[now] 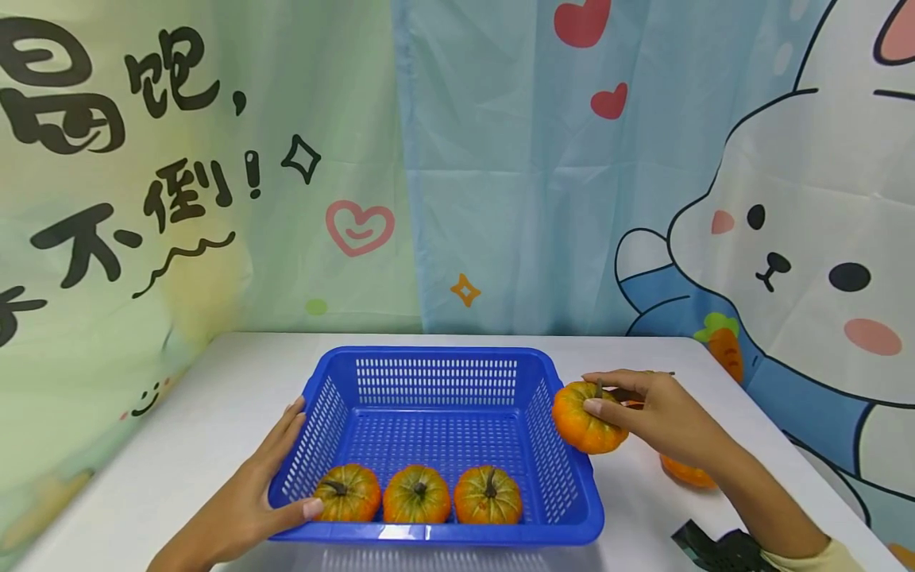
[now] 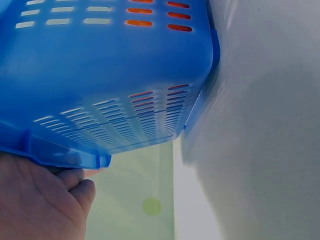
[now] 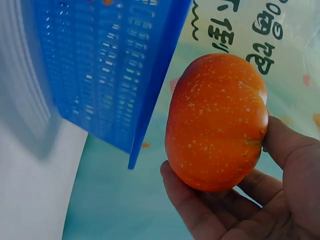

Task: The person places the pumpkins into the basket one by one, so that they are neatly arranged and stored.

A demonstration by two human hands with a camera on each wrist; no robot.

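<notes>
A blue plastic basket (image 1: 436,534) stands on the white table. Three small orange-green pumpkins (image 1: 417,494) sit in a row along its near side. My left hand (image 1: 239,500) holds the basket's left rim, thumb over the near corner beside the leftmost pumpkin; in the left wrist view, its fingers (image 2: 82,192) lie under the rim. Between thumb and fingers, my right hand (image 1: 661,413) grips another pumpkin (image 1: 588,419) by the basket's right rim. The right wrist view shows that pumpkin's smooth, speckled orange underside (image 3: 217,125), apart from the basket wall.
Beyond my right hand, an orange pumpkin (image 1: 686,473) lies on the table (image 1: 629,508), partly hidden by the forearm. A dark strap-like piece (image 1: 722,548) is near the right sleeve. A printed curtain (image 1: 486,159) hangs behind the table.
</notes>
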